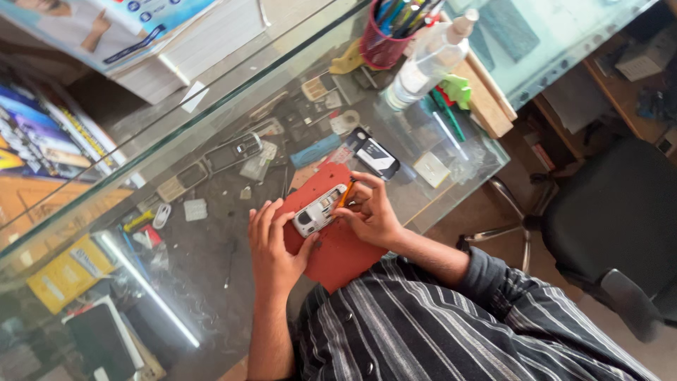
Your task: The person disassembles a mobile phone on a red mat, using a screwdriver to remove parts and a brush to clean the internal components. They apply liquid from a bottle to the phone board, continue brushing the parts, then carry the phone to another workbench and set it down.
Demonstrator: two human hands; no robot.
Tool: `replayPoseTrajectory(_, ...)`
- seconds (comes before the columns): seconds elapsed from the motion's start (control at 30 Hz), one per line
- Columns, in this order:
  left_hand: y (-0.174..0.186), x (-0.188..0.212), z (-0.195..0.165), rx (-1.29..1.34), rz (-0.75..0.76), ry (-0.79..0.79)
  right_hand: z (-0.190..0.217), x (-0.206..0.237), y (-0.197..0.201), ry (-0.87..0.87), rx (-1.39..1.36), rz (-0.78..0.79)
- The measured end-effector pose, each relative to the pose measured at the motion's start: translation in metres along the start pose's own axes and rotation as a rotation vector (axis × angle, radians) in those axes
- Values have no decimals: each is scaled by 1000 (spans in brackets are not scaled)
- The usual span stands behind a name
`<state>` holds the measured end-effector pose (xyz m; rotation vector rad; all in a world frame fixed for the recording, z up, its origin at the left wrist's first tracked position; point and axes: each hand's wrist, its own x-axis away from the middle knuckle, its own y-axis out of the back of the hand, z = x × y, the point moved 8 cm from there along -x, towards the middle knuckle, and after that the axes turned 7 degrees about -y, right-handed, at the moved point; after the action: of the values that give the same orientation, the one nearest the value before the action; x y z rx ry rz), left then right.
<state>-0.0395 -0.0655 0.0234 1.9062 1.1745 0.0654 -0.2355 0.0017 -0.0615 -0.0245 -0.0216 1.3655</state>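
Note:
A small opened mobile phone [317, 212], silver-white with its back off, lies on a red mat [338, 257] on a glass table [211, 282]. My left hand [271, 247] steadies the phone's near end with thumb and fingers. My right hand [370, 212] holds an orange-handled screwdriver [345, 194] with its tip on the phone's far end. A black phone cover [375, 155] lies just beyond the mat.
A clear spray bottle [427, 63], a pink pen cup [384, 42], a wooden block [486, 99], green-handled tools [451, 106] and loose phone parts [233, 152] lie on the glass. Books [141, 42] are stacked at the back left. A black office chair [606, 226] is at right.

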Motion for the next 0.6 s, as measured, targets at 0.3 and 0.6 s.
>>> replayPoseTrajectory(0.3,1,-1,-3,0,-16,-19,33,-4,-2,21,18,37)
replayPoseTrajectory(0.6,-2,1,0,13,-45,17,72,-11,-18,346,202,140)
